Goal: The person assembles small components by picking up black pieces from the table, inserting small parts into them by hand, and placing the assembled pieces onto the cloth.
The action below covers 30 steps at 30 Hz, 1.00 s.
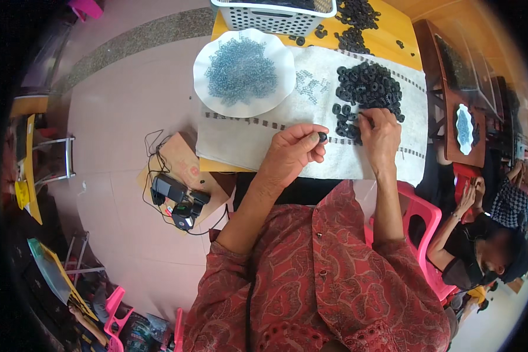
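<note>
Now picking: left hand (290, 154), centre frame, fingers clamped on one black ring (322, 137); right hand (381, 138) fingers together in the ring pile (368, 88), upper right. Next probably needs a blue bead from the white plate (211, 88).

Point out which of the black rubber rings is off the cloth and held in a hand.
The single black ring pinched at the fingertips of the left hand. All the others lie loose in the ring pile on the white cloth, where the right hand rests.

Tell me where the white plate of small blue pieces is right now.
In the head view, the white plate sits on the cloth at the table's left end, just in front of the white basket and left of the black ring pile.
</note>
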### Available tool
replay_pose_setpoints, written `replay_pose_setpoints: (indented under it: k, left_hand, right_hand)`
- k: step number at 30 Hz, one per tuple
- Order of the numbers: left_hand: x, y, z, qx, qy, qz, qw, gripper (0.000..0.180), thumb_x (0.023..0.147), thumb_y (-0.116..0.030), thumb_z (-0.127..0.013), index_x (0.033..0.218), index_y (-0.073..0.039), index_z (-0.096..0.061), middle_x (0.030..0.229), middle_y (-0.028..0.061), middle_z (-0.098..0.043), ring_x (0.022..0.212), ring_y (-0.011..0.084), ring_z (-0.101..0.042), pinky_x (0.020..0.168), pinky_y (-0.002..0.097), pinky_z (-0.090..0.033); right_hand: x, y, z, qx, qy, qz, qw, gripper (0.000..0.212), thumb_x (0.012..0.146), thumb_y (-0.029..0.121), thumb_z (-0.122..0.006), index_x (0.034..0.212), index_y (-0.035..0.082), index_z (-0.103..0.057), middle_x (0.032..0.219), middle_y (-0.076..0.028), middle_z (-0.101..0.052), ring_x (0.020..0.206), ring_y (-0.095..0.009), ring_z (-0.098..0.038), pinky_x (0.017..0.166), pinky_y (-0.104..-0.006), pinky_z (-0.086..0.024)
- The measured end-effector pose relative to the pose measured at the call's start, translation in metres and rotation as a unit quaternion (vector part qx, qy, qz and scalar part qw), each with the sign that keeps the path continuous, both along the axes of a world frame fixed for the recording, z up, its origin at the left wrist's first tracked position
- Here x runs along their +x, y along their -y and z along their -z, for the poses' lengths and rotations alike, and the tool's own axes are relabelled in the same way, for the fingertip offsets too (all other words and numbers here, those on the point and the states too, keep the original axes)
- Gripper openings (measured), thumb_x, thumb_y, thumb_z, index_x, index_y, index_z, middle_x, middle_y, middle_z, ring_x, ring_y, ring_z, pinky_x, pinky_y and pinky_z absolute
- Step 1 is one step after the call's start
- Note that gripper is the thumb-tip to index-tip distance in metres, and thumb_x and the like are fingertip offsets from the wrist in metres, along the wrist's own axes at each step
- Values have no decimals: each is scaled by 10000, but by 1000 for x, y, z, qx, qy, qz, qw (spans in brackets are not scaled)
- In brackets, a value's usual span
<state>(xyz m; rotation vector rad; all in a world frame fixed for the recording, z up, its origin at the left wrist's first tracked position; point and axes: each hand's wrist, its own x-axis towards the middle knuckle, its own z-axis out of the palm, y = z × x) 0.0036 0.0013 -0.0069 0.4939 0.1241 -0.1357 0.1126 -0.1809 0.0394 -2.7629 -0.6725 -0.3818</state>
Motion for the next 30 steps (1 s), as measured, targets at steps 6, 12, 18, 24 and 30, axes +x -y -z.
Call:
replay_pose_setpoints:
  k: [6, 12, 18, 24, 30]
  left_hand:
    - [-1, 0, 0, 5, -23, -1, 1000, 214, 933, -71, -531, 1118, 10, -606, 963, 106, -637, 768, 134, -588, 667, 276, -481]
    - [-1, 1, 4, -3, -24, -8, 1000, 212, 936, -91, -540, 1115, 4, -600, 964, 103, -644, 758, 132, -591, 646, 268, -481]
    - [-1, 2, 6, -15, -23, -26, 999, 202, 932, -100, -552, 1101, -1, -601, 951, 88, -644, 761, 122, -585, 654, 266, -478]
    - [0, 2, 2, -22, -11, -30, 999, 212, 924, -87, -562, 1109, 3, -612, 889, 57, -645, 753, 125, -613, 657, 271, -516]
    - [-1, 0, 3, -15, 2, -26, 1000, 220, 938, -87, -536, 1124, 9, -604, 903, 50, -628, 767, 113, -575, 663, 265, -478]
  right_hand:
    - [-13, -5, -12, 88, 29, -43, 995, 69, 803, 81, -670, 835, 24, -648, 749, -97, -624, 676, -225, -580, 632, -343, -451]
    - [-34, -13, -20, 389, -388, 29, 835, 118, 871, 51, -634, 968, -15, -622, 804, -30, -650, 719, -86, -610, 576, -207, -438]
    - [-50, -25, -24, 439, -447, -13, 780, 130, 882, 33, -614, 1004, -8, -627, 839, -40, -651, 718, -85, -614, 572, -200, -448]
    - [-54, -32, -29, 449, -445, -24, 774, 123, 875, 34, -624, 991, -4, -639, 833, -44, -663, 705, -79, -617, 564, -188, -449]
    - [-57, -36, -29, 448, -445, -8, 775, 98, 872, 55, -637, 956, 7, -654, 793, -26, -659, 688, -67, -624, 545, -176, -444]
